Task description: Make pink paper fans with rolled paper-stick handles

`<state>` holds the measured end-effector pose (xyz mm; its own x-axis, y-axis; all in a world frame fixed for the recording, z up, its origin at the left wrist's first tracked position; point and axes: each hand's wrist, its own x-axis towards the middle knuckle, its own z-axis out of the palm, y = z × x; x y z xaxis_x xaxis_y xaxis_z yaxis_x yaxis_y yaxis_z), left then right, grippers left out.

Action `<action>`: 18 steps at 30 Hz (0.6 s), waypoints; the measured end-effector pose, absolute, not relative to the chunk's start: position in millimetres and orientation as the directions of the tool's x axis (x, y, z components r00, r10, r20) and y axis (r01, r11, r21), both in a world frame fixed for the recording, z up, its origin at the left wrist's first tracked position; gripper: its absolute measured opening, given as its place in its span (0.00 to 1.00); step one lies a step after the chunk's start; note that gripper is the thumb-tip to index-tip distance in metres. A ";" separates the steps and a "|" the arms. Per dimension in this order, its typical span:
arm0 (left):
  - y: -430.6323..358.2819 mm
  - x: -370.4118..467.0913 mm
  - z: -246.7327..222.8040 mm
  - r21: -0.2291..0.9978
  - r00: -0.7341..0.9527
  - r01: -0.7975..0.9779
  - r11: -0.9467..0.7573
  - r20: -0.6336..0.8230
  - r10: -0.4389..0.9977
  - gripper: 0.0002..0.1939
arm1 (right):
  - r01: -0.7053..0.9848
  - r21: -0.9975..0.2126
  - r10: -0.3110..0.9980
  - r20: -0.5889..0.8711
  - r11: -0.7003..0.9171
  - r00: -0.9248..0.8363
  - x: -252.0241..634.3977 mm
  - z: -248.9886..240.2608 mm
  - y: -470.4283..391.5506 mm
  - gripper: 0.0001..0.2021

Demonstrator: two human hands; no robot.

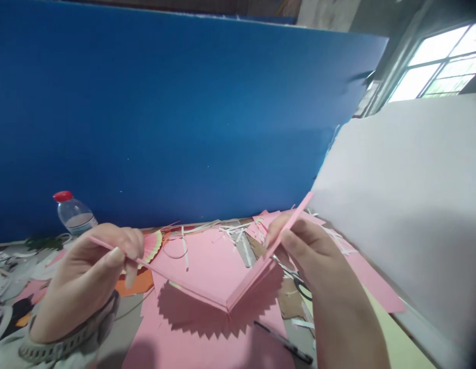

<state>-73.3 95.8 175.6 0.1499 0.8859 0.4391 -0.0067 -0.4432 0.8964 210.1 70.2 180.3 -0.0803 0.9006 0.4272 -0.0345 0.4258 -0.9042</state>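
A pleated pink paper fan [199, 294] hangs in a wide V above pink sheets, its folded centre low and its two end strips angled upward. My left hand [95, 271] pinches the left strip between thumb and fingers. The right strip is gripped by my right hand [303, 243], its tip sticking up past the fingers. A zigzag-edged shadow falls on the pink paper [207, 348] below. Behind my left hand lies a smaller pink and yellow pleated fan [155, 246].
A bottle with a red cap [75, 214] stands at the back left. Scissors [302, 288] lie beside my right forearm, and a black pen [287, 344] lies in front. Paper scraps cover both sides. A blue panel [176, 118] rises behind, a white one [407, 184] at right.
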 end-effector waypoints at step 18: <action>93.3 -36.5 165.8 0.794 0.379 0.203 -0.574 0.477 0.793 0.05 | 0.510 -0.710 0.869 0.327 0.485 -0.372 153.7 177.2 63.7 0.11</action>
<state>-36.5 93.3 165.8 0.3792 0.7932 0.4765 0.2028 -0.5737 0.7935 153.7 63.7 177.2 -0.3718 0.8689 0.3267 0.5103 0.4853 -0.7100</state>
